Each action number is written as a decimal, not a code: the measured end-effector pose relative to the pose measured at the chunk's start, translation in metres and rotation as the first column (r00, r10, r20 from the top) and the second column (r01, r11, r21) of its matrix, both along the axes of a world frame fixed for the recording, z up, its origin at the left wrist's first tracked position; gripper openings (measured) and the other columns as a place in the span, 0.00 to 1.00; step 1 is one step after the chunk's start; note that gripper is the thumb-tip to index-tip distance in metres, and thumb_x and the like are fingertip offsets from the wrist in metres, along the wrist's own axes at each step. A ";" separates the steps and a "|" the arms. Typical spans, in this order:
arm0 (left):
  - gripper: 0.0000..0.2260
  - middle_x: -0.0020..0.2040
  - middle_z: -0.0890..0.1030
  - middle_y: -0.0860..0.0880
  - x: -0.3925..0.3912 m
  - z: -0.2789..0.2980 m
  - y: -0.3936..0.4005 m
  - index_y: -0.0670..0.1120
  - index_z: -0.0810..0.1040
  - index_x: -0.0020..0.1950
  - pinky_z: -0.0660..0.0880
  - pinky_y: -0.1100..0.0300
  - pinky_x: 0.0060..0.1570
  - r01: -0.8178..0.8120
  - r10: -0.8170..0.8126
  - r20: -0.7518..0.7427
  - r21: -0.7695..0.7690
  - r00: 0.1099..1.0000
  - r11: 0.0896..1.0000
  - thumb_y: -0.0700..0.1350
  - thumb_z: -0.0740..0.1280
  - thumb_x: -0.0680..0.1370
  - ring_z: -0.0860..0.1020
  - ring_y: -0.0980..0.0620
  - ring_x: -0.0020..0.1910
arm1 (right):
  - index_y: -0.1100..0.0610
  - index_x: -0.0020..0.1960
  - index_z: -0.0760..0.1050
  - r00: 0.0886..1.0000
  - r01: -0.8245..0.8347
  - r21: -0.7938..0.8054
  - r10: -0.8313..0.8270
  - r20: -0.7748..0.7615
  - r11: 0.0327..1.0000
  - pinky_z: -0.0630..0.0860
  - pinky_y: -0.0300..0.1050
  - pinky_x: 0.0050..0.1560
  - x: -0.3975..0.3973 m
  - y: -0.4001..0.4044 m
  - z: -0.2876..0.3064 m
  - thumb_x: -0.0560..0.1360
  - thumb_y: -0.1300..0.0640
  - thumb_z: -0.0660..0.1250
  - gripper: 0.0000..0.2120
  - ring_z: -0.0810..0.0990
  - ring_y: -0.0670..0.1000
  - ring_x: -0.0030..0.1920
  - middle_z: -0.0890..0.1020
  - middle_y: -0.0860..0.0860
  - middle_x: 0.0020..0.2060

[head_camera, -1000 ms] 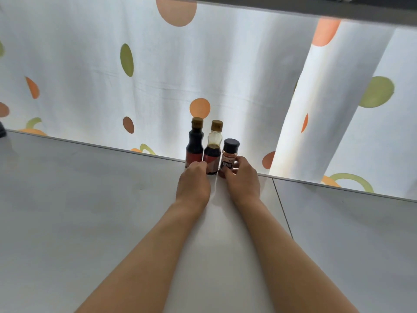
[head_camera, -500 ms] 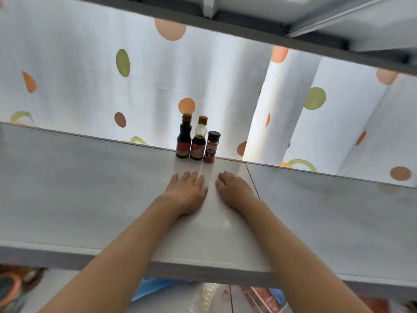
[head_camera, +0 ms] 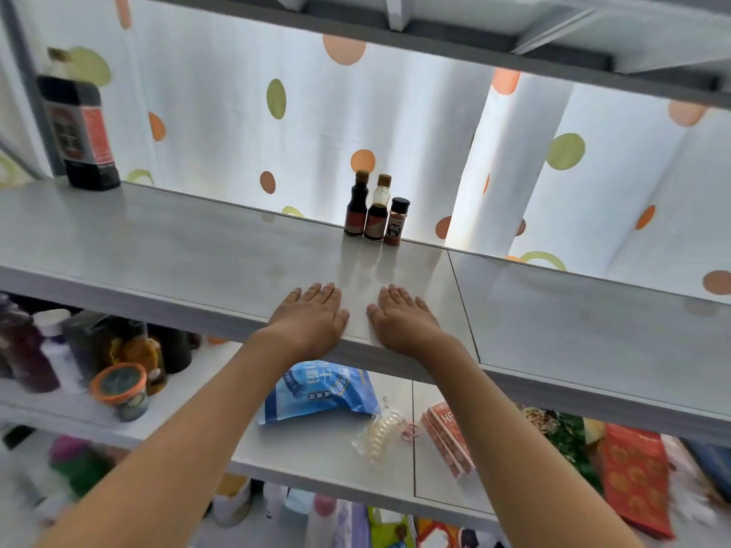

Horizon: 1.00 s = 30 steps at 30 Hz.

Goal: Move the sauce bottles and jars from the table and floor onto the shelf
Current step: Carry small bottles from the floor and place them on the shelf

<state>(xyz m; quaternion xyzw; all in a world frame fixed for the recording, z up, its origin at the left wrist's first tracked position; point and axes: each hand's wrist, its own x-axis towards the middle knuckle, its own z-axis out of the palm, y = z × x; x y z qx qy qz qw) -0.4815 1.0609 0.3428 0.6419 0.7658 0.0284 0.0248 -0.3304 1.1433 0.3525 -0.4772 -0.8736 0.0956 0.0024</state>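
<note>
grey shelf (head_camera: 197, 247), three small bottles (head_camera: 375, 209) at back, hands (head_camera: 356, 322) flat on front edge

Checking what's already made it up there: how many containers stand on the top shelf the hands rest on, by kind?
Small sauce bottles: 2, one dark, one half-full
Spice jar: 1
Large dark bottle: 1
Total: 4

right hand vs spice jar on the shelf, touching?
Apart. The head view shows the right hand flat near the front edge of the shelf, with bare shelf surface between its fingertips and the spice jar at the back.
</note>
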 end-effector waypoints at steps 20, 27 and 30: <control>0.24 0.69 0.74 0.41 0.090 -0.048 -0.280 0.38 0.72 0.70 0.62 0.44 0.70 -0.446 0.537 -0.179 0.379 0.824 0.811 0.49 0.49 0.83 0.69 0.42 0.72 | 0.56 0.81 0.47 0.691 -0.607 0.316 0.681 -0.243 0.729 0.37 0.49 0.79 0.012 -0.224 -0.052 0.86 0.52 0.46 0.25 0.41 0.50 0.80 0.49 0.52 0.81; 0.23 0.72 0.71 0.42 0.098 -0.075 -0.427 0.39 0.69 0.72 0.62 0.43 0.72 -0.668 0.749 -0.115 0.380 0.652 0.640 0.49 0.49 0.82 0.65 0.42 0.74 | 0.57 0.81 0.49 0.394 -0.849 0.244 0.870 -0.296 0.468 0.38 0.45 0.79 -0.011 -0.364 -0.051 0.86 0.51 0.47 0.25 0.42 0.47 0.80 0.50 0.51 0.81; 0.24 0.76 0.65 0.45 0.112 -0.080 -0.503 0.41 0.64 0.75 0.50 0.51 0.74 -0.762 0.838 -0.024 0.401 0.546 0.508 0.50 0.46 0.83 0.58 0.46 0.77 | 0.57 0.81 0.51 0.264 -0.907 0.232 0.905 -0.334 0.350 0.38 0.42 0.77 -0.016 -0.437 -0.055 0.86 0.51 0.49 0.25 0.44 0.47 0.80 0.52 0.51 0.81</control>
